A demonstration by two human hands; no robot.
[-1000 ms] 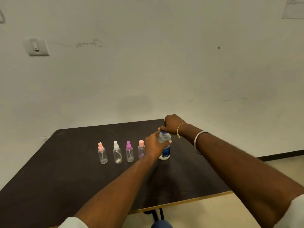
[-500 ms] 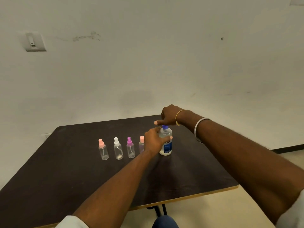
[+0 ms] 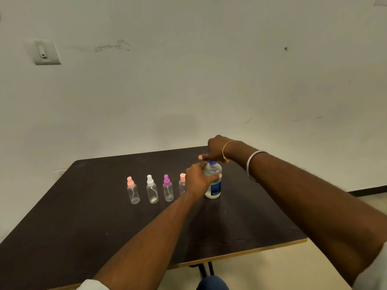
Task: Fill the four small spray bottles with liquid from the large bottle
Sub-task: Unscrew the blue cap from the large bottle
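Note:
A large clear bottle (image 3: 214, 185) with a blue label and blue cap (image 3: 212, 163) stands upright on the dark table (image 3: 83, 222). My left hand (image 3: 198, 180) is wrapped around its body. My right hand (image 3: 215, 150) sits over the cap, fingers curled on it. To the left stand small clear spray bottles in a row: a pink-topped one (image 3: 132, 191), a white-topped one (image 3: 152, 191), a purple-topped one (image 3: 168, 189), and another pink-topped one (image 3: 182, 183) partly hidden behind my left hand.
The table stands against a pale wall with a switch plate (image 3: 46, 52). Its wooden front edge (image 3: 251, 251) runs across the lower right, with table legs and floor below it.
Both hands have stayed on the large bottle. My right hand has turned a little over the cap. The view has shifted slightly.

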